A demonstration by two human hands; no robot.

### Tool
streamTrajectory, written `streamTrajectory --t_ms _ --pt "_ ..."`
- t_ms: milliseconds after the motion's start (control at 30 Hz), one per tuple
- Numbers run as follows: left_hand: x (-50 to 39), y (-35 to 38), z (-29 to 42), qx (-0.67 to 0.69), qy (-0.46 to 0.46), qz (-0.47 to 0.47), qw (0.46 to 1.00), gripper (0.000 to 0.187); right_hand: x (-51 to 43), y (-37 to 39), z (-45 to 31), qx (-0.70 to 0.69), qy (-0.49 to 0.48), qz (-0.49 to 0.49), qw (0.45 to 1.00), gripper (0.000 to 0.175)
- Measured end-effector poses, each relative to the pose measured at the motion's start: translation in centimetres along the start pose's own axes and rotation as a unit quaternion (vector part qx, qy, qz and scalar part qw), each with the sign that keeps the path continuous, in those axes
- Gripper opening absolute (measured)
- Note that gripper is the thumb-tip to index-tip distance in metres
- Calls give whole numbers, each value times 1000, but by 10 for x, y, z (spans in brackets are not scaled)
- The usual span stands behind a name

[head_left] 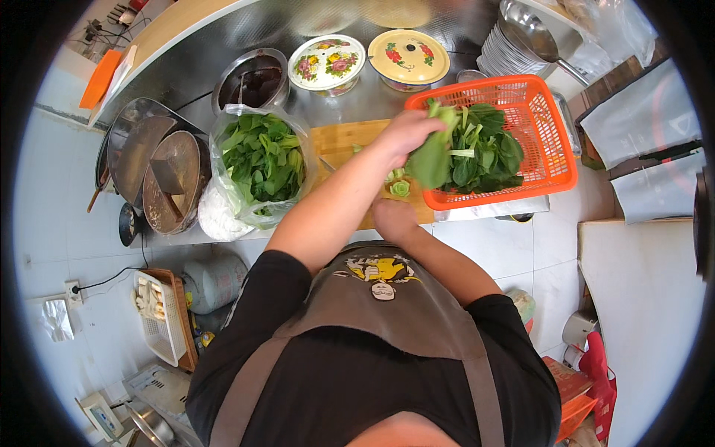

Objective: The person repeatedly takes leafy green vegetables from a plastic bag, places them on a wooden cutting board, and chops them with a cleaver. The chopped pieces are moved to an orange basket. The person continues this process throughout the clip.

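My left hand (413, 134) is closed around leafy greens (433, 162), held over the near left part of an orange plastic basket (497, 198). More green leaves (486, 151) lie in that basket. My right hand (394, 218) is curled at the near edge of a wooden cutting board (346, 134); its grasp is hidden. What looks like a knife blade tip (327, 163) shows on the board beyond my left forearm, which covers the rest. Cut stem ends (399, 188) sit between my hands. Left of the board, a clear plastic bag (307, 139) is full of leafy greens (262, 156).
Behind the board stand a metal pot of dark sauce (251, 81) and two lidded enamel bowls (327, 61) (409, 56). Stacked plates (508, 53) with a metal ladle (528, 31) are at the back right. Woks (148, 145) and a white bag (220, 215) occupy the left.
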State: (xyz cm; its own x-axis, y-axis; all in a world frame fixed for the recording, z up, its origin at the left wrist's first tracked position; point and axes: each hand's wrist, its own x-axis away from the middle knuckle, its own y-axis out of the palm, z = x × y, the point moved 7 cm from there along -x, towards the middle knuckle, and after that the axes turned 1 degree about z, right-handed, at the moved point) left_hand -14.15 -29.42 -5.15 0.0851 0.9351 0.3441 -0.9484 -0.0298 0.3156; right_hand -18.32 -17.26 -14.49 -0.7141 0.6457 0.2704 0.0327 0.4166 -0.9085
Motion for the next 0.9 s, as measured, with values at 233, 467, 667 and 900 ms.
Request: streamTrajectory --t_ms 233,467,667,900 --pt "21 -13 26 28 71 35 997 30 0 3 5 -17 15 5 1000 17" --pt "143 -176 56 -136 128 182 965 14 0 -3 -1 -18 10 -20 1000 19" --pt "209 -234 17 -313 5 274 909 14 -4 0 0 -10 17 -11 1000 16" --pt "154 -217 54 -513 215 301 775 14 -4 3 1 -5 5 15 1000 17"
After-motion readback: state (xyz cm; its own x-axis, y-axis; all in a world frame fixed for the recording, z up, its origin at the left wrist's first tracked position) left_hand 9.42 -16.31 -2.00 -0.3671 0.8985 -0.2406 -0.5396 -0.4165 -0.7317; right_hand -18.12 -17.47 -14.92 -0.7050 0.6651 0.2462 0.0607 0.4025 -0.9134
